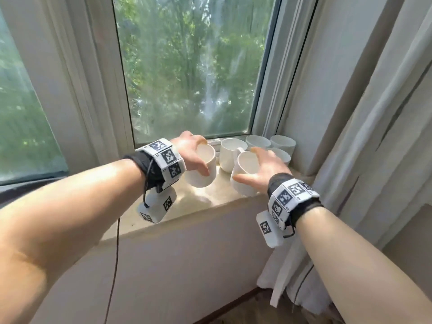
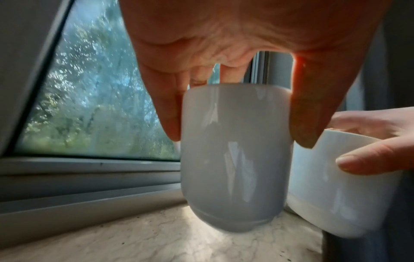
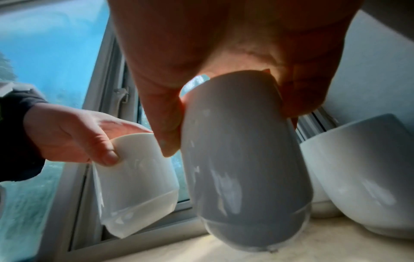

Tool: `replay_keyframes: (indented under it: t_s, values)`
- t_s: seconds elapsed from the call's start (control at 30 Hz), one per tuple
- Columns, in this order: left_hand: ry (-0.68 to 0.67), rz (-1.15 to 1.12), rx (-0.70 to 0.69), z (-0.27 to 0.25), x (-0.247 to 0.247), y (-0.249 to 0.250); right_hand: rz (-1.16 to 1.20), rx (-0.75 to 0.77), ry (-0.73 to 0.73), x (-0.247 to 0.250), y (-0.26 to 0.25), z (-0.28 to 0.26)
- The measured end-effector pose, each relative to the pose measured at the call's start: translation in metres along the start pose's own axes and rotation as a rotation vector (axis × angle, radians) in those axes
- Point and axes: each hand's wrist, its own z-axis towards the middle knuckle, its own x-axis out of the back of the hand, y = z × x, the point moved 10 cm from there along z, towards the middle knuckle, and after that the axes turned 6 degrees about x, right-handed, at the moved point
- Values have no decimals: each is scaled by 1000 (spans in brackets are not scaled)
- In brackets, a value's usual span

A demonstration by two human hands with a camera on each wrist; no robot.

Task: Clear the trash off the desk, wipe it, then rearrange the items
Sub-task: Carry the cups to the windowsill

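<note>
Two white mugs are held over a pale stone window sill (image 1: 191, 202). My left hand (image 1: 203, 155) grips the left mug (image 1: 201, 178) from above, thumb on the near side and fingers over the far rim. In the left wrist view my left hand (image 2: 237, 99) clasps that mug (image 2: 233, 159), whose base is at or just above the sill. My right hand (image 1: 247, 163) grips the right mug (image 1: 243, 185) the same way. In the right wrist view my right hand (image 3: 233, 115) holds its mug (image 3: 244, 168) tilted, base close to the sill.
Several more white mugs (image 1: 231, 157) stand clustered at the sill's far right corner, close behind the held ones. The window pane (image 1: 187, 66) rises right behind them. A pale curtain (image 1: 374, 136) hangs to the right. A thin cable (image 1: 115, 265) dangles below my left wrist.
</note>
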Motion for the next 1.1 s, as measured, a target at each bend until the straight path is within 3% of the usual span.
replay_keyframes:
  t_s: [0.3, 0.8, 1.0, 1.1]
  values:
    - [-86, 39, -31, 67, -31, 4, -62, -140, -10, -19, 24, 30]
    - [-174, 109, -80, 91, -45, 18, -177, -256, 25, -28, 29, 30]
    - [-197, 93, -104, 93, -50, 18, -65, -207, -138, -36, 37, 25]
    - [-210, 126, -139, 94, -50, 19, -33, -208, -147, -34, 42, 23]
